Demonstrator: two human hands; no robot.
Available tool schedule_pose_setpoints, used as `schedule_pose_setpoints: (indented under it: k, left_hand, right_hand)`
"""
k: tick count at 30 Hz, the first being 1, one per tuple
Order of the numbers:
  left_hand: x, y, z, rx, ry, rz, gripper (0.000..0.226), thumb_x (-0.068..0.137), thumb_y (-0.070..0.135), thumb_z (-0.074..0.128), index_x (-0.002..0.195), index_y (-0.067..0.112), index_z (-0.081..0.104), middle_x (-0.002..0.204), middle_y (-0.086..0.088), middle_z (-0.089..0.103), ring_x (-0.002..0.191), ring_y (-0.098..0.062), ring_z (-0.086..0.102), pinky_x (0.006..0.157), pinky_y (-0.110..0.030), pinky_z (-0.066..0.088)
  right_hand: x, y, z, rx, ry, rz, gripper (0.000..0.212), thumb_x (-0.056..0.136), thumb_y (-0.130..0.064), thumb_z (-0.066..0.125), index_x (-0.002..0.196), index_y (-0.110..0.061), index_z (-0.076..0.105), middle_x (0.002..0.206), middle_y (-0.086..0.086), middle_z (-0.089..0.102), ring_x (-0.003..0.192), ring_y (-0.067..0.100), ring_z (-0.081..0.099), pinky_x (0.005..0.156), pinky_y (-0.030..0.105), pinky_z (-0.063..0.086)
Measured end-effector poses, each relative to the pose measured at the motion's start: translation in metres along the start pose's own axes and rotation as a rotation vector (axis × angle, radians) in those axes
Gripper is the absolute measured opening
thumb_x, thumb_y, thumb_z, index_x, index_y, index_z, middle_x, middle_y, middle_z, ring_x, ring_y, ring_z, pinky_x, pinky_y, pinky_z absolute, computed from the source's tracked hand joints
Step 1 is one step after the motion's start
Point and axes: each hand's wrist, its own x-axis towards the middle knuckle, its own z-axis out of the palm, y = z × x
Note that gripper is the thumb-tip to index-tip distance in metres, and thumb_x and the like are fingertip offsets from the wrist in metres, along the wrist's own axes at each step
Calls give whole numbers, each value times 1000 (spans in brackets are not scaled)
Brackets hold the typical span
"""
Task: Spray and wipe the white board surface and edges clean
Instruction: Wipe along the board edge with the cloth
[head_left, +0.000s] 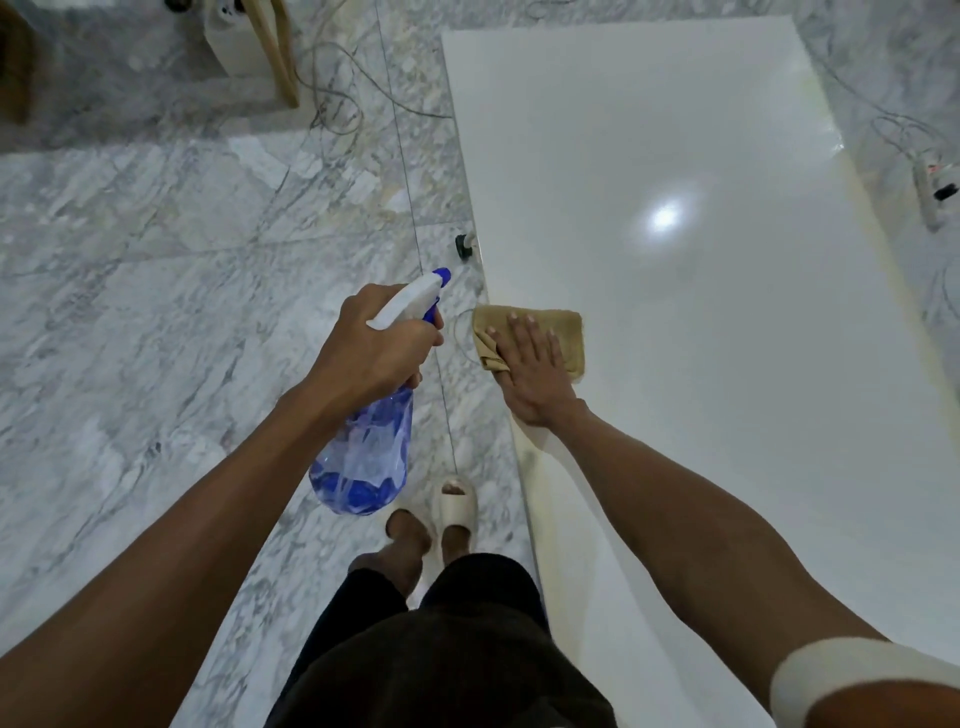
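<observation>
Two hands share the job: my left hand (376, 345) grips the bottle (363, 447) clear over the floor (156, 260), while my right hand (535, 374) lies flat, pressing the cloth (563, 332) onto the board (701, 312) at its near edge, ready to wipe.

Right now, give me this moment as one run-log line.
left hand: grips spray bottle over floor | right hand: flat on tan cloth | cloth at white board left edge | stage: wiping
</observation>
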Motion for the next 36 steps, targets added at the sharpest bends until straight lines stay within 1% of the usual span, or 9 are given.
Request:
schedule_pose_setpoints:
  k: [2,4,11,17,21,23,29,33,36]
  left_hand:
    - [-15,-2,5,-10,21,8,19,78,6,55,89,-4,68,93,-26,74,46,-18,60,55,-48,60]
    - [-29,-7,9,-9,30,5,17,81,0,55,90,-4,68,93,-24,74,42,-15,58,56,-43,60]
    - [-86,-32,19,28,-4,33,15,82,-2,55,89,-2,68,93,-22,75,41,-13,56,54,-33,57]
    - [-158,-69,26,46,-55,90,14,82,0,56,88,-1,69,93,-25,75,39,-13,57,57,-47,60]
    - [-211,-98,37,48,-87,100,15,81,1,56,89,-3,69,95,-31,72,39,-13,56,49,-32,55]
    - [-236,-107,45,54,-118,100,17,80,0,56,90,-4,69,96,-31,72,40,-13,56,47,-29,53]
    - [-297,-127,77,73,-168,111,17,81,2,58,92,-3,70,95,-32,72,54,-29,66,50,-32,55]
    - [-334,-135,97,46,-176,102,16,79,2,57,89,-3,69,95,-32,72,41,-15,57,49,-30,52]
    - [-361,-138,109,33,-173,98,17,77,5,57,87,0,70,94,-30,72,43,-16,58,48,-30,52]
  right_hand:
    - [-16,-2,1,5,3,-3,71,90,-53,1,156,-28,8,166,6,0,153,28,-3,120,48,-8]
    - [-36,-5,8,-5,-8,-5,69,91,-53,3,156,-29,7,166,6,1,153,28,-3,121,49,-7]
    - [-119,-19,34,30,2,16,69,92,-53,4,157,-29,8,166,5,-2,153,27,-7,121,48,-9]
    - [-203,-34,62,20,15,90,72,91,-54,1,157,-28,7,166,5,-3,153,26,-7,120,46,-12]
    - [-266,-44,84,8,5,112,71,91,-55,2,157,-28,7,166,5,-1,153,27,-6,119,45,-12]
    - [-295,-48,93,13,13,128,72,91,-55,3,157,-27,8,166,6,-1,153,28,-6,119,46,-11]
    - [-372,-61,118,38,13,156,69,93,-53,3,157,-28,5,166,5,-4,153,27,-8,120,47,-11]
    - [-414,-65,133,44,32,134,63,96,-49,10,155,-24,10,165,11,10,152,33,6,119,49,-3]
    - [-442,-69,139,41,1,141,65,91,-53,-1,152,-28,-5,165,6,-4,153,28,-7,121,48,-9]
